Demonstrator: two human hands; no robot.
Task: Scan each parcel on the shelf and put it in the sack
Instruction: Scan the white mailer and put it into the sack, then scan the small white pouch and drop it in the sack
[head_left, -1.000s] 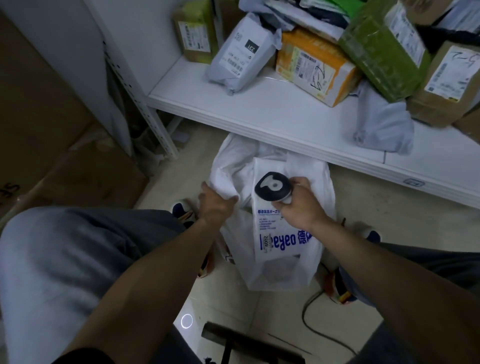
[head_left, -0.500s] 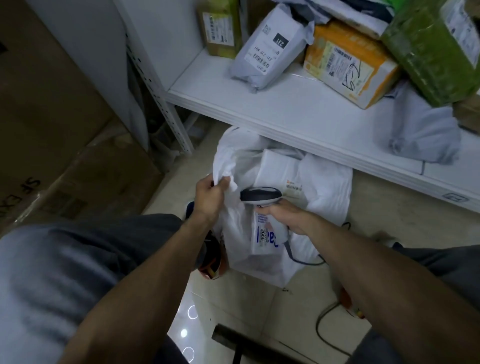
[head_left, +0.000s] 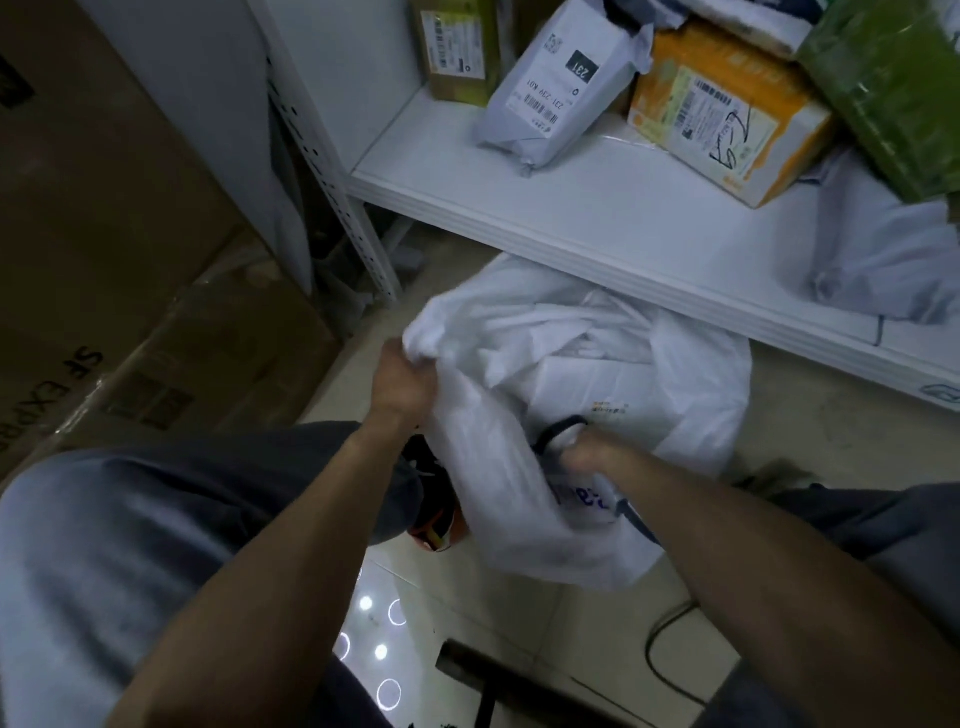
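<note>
Step in hand: bagging. The L hand (head_left: 408, 376), centre-left of frame, has its fingers bunched tight on the rim of the white sack (head_left: 483, 457) and holds the mouth up and open. The R hand (head_left: 589, 457), centre, is down inside the mouth. Its fingers look curled round the black scanner (head_left: 563, 434). It's blurred, so I can't tell if they also pinch the parcel w/ blue print (head_left: 584, 496), which sits low in the sack just under that hand.

Not done: on the shelf (head_left: 597, 208), upper right, at least 5 pkgs wait: olive box (head_left: 457, 47), grey mailer marked 231 (head_left: 561, 88), orange box (head_left: 722, 119), green pkg (head_left: 893, 78) and grey polybag (head_left: 883, 260).

Next, I'd guess: R hand comes out w/ the scanner, goes to the nearest label (231 mailer faces up) and scans. The L hand must either let go of the rim or stay on it.
</note>
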